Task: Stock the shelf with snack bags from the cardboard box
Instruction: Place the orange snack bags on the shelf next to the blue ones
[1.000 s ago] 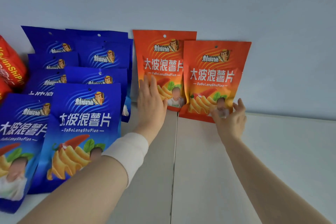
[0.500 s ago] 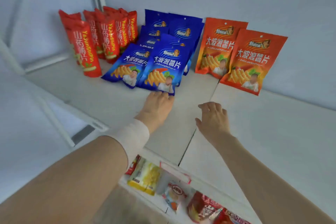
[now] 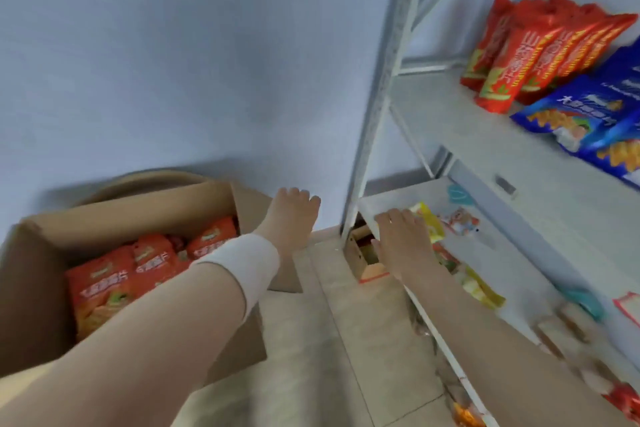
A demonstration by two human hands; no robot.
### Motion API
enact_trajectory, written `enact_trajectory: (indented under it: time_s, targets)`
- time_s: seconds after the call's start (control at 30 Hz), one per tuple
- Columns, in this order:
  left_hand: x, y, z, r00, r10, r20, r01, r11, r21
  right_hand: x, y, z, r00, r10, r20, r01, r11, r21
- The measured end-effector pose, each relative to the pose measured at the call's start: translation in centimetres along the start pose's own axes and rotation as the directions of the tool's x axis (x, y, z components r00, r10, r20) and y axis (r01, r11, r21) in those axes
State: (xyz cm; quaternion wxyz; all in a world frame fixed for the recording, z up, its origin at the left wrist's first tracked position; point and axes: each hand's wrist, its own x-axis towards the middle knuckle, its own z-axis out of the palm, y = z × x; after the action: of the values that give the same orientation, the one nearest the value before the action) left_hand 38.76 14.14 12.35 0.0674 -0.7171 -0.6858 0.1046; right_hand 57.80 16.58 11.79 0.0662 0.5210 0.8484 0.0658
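Left grip [image 3: 291, 218] released, held empty over box [image 3: 34, 288] filled with orange bags [image 3: 114, 274], right grip [image 3: 403, 241] released, spread at lower shelf [image 3: 509, 250], red bags [image 3: 540, 55] stood above.

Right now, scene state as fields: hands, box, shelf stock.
left hand: open, empty, by the box's right flap; white wristband on the wrist
right hand: open, empty, at the lower tier's left end beside a yellow packet; contact unclear
cardboard box: on the floor left of the shelf, flaps open
orange snack bags: several inside the box
shelf: red bags and blue bags on the upper tier
image: motion-blurred
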Motion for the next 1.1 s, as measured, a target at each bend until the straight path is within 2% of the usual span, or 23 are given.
enact_trajectory:
  time_s: [0.1, 0.17, 0.27, 0.43, 0.63, 0.73, 0.8, 0.9, 1.0, 1.1]
  targets:
    - [-5.7, -9.0, 7.0, 0.977, -0.141, 0.162, 0.156, 0.984, -0.086, 2.9, -11.2, 1.3, 0.993, -0.109, 0.047, 0.105, 0.992, 0.071]
    - [-9.3, -14.6, 11.8, 0.952, -0.224, 0.207, 0.246, 0.965, -0.09, 4.3, -18.2, 3.2, 0.977, -0.166, 0.136, 0.153, 0.983, 0.104]
    - [-14.3, -21.4, 17.8, 0.889, -0.338, 0.309, 0.39, 0.912, -0.128, 5.1, -26.5, 6.1, 0.941, -0.294, 0.166, 0.275, 0.953, 0.127]
    - [-19.2, -27.0, 25.3, 0.778, -0.431, 0.457, 0.567, 0.796, -0.213, 6.2, -34.6, 10.2, 0.896, -0.316, 0.314, 0.257, 0.942, 0.214]
    - [-20.4, -28.7, 32.4, 0.567, -0.488, 0.663, 0.775, 0.589, -0.229, 8.3, -39.9, 15.6, 0.777, -0.316, 0.545, 0.156, 0.935, 0.32]
    - [-19.5, -30.0, 36.3, 0.476, -0.508, 0.718, 0.866, 0.412, -0.283, 9.6, -42.8, 19.4, 0.707, -0.299, 0.641, 0.066, 0.93, 0.361]
    - [-18.6, -31.3, 39.3, 0.366, -0.53, 0.765, 0.93, 0.181, -0.32, 10.1, -44.5, 22.2, 0.641, -0.26, 0.723, -0.091, 0.909, 0.407]
    - [-17.3, -33.2, 43.6, 0.17, -0.564, 0.808, 0.926, -0.188, -0.326, 10.8, -45.9, 26.6, 0.522, -0.206, 0.828, -0.326, 0.849, 0.417]
    - [-16.3, -34.3, 47.1, 0.023, -0.546, 0.838, 0.884, -0.38, -0.272, 11.3, -47.0, 29.6, 0.457, -0.115, 0.882, -0.494, 0.792, 0.36]
    - [-15.6, -35.0, 49.3, -0.055, -0.528, 0.848, 0.827, -0.5, -0.258, 11.5, -48.1, 30.7, 0.445, 0.025, 0.895, -0.603, 0.747, 0.278]
